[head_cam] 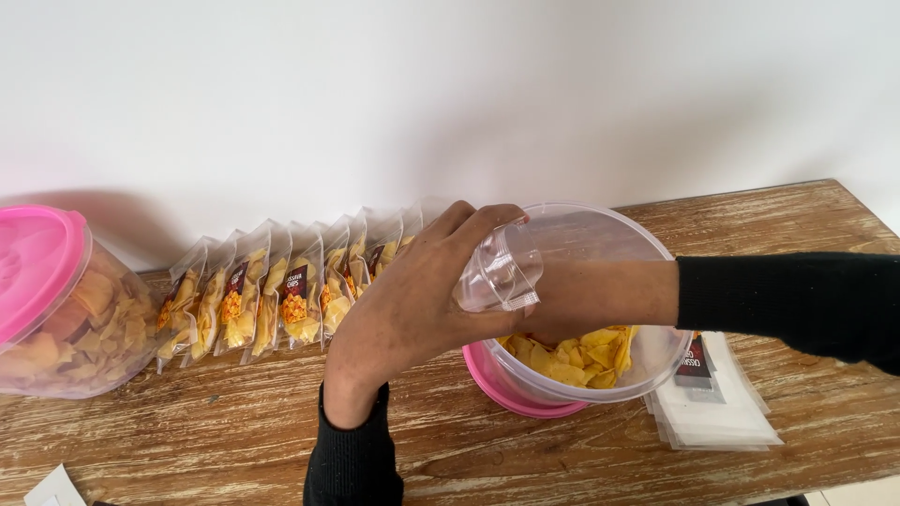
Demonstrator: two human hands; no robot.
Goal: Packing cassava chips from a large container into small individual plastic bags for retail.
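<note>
A small clear pouch (499, 272) is pinched at its mouth by the left hand (412, 305), fingers clamped on the film, above the open tub (647, 361) of yellow chips (572, 356) near the desk's (234, 440) back edge. The right hand (591, 300) is sunk in the tub; its fingers cannot be seen. The pouch is judged featherlight, limp and slippery, best held at the rim; the chips are judged brittle.

The chips (572, 361) are golden yellow inside a clear tub (647, 361) sitting on a pink lid (497, 389), and the closed jar's lid (33, 262) is pink too. The filled pouches (272, 295) carry dark labels with orange-red patterns, the table (234, 440) is streaked, whitewashed brown wood, and both sleeves (797, 300) are black.
</note>
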